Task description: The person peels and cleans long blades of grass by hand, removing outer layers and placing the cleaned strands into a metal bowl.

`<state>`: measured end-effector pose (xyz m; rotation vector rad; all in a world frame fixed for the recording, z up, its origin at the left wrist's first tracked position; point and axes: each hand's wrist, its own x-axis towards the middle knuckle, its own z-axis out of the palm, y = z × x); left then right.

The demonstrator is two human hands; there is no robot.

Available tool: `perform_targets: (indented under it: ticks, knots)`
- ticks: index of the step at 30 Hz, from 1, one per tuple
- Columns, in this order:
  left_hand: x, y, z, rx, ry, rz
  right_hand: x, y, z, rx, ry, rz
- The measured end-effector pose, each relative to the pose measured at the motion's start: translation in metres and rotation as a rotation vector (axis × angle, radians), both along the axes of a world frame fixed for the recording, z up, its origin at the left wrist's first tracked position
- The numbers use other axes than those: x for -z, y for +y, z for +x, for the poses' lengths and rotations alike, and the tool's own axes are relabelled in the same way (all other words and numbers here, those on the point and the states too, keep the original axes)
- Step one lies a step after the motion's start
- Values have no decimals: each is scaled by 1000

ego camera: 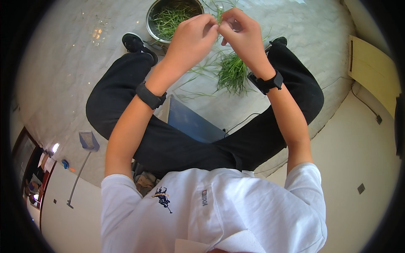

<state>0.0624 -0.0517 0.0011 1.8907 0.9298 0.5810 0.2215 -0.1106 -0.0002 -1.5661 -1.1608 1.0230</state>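
Observation:
My left hand (194, 36) and my right hand (242, 28) meet fingertip to fingertip at the top, each pinching thin green stems (219, 14) that look like chives. Fingers hide most of the pinched part. Just left of my left hand stands a round metal pot (148, 24), with cut or torn green pieces (171, 19) inside. Below my right hand, a thick bunch of long green stems (232, 72) lies on the floor between my feet. Loose strands (202, 69) are scattered beside that bunch.
A blue box-like object (190, 120) is between my thighs, with a thin cable near it. A long-handled dustpan (89, 140) lies at left. Yellow furniture (373, 66) stands by the right wall. Scraps dot the pale floor (95, 57). A person (39, 186) appears at the far left doorway.

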Motion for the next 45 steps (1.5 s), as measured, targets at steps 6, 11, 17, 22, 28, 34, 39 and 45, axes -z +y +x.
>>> perform_targets:
  ticks: [6, 11, 17, 22, 28, 34, 39, 45]
  knots:
    - [3, 7, -4, 18, -109, -407, -10, 1, -1, -35, 141, -56]
    - [10, 13, -4, 92, -268, -722, -10, -2, -1, -77, 202, -92]
    - [7, 24, -12, 125, -352, -1093, -10, 4, -2, -96, 186, -62]
    - [11, 14, -5, 44, -212, -512, -7, 3, 0, -107, 85, -79]
    - [7, 12, -7, 59, 58, 38, 3, 0, 2, -128, 73, -76]
    - [8, 10, -4, 62, 50, 75, 2, 3, 4, -134, -11, -60]
    - [12, 19, -7, 93, -7, -282, -2, 0, 6, -157, -29, -40]
    - [16, 19, -7, -20, -94, -364, -8, 3, 4, -98, -17, -41]
